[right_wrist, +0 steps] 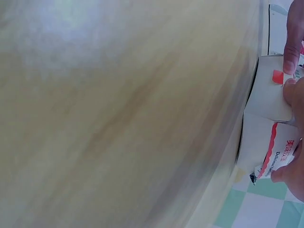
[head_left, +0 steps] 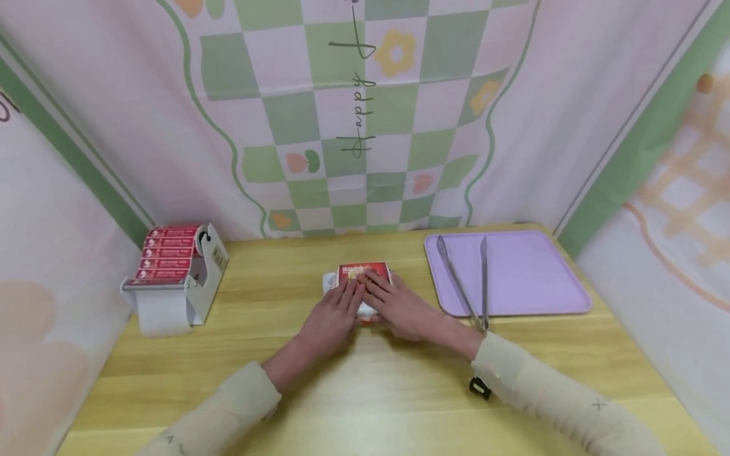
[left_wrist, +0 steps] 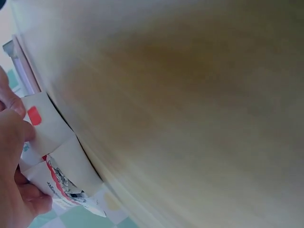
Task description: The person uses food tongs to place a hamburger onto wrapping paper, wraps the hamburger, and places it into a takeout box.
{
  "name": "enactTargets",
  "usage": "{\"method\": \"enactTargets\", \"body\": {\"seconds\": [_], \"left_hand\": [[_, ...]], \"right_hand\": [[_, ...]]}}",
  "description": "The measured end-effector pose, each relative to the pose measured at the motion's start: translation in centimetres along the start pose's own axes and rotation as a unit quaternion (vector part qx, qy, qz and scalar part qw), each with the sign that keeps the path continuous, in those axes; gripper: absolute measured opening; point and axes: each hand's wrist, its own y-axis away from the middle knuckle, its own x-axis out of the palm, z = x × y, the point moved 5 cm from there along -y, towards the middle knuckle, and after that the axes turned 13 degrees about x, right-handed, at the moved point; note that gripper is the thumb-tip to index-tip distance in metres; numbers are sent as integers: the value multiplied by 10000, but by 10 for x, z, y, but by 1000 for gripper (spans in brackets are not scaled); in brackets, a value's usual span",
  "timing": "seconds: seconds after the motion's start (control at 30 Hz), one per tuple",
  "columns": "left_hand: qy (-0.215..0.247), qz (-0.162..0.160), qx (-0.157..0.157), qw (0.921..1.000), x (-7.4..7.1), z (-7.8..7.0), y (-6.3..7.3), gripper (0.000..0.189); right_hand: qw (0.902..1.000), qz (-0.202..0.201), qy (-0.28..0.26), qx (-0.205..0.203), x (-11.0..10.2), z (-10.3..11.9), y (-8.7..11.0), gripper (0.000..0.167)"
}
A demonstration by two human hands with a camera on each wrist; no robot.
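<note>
A small white paper food box (head_left: 367, 310) with red and black print sits at the middle of the table. On its top lies a red label (head_left: 362, 268) with white lettering. My left hand (head_left: 329, 320) presses the label's left part with its fingers straight. From the other side my right hand (head_left: 403, 310) lays its straight fingers over the label. In the left wrist view the box (left_wrist: 76, 166) shows folded front flaps and a red end of the label, a thumb beside it. The right wrist view shows the box's side (right_wrist: 266, 95) under the right thumb.
A white label dispenser (head_left: 213, 278) with a roll of red labels (head_left: 169, 252) stands at the left. At the right is a purple tray (head_left: 530, 272) bearing metal tongs (head_left: 456, 278), whose joined end reaches past its front edge beside my right wrist. A patterned cloth hangs behind the table.
</note>
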Motion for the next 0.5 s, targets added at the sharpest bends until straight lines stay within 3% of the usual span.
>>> {"method": "enactTargets", "body": {"seconds": [0.23, 0.5], "left_hand": [[-26, -270, -146, 9995, 0, 8, -10, 66], [-143, 301, -68, 9994, 7, 17, -24, 57]], "right_hand": [[9998, -34, 200, 24, -3, -4, -6, 63], [9998, 151, -56, 120, 1, -12, -19, 64]]}}
